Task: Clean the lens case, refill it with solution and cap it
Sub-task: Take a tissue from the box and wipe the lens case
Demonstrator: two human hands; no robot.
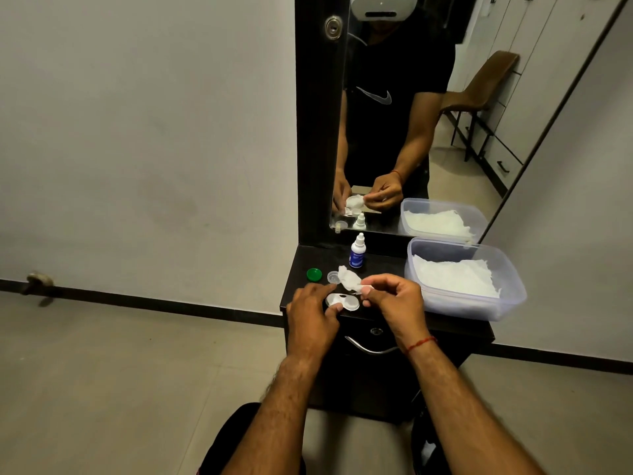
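On the dark dresser top [376, 265] under the mirror, a green cap [314, 274] and a clear cap [332, 277] lie far left. The left hand [313, 317] pinches the open lens case [342, 301] at the near edge; the right hand [397, 299] grips a tissue [349, 278]. Wiping seems under way; next the solution bottle [357, 255], just behind, is needed.

solution bottle [357, 252] and plastic tub [507, 305] crowd the cabinet top [301, 265] behind and right, bare strip at left edge
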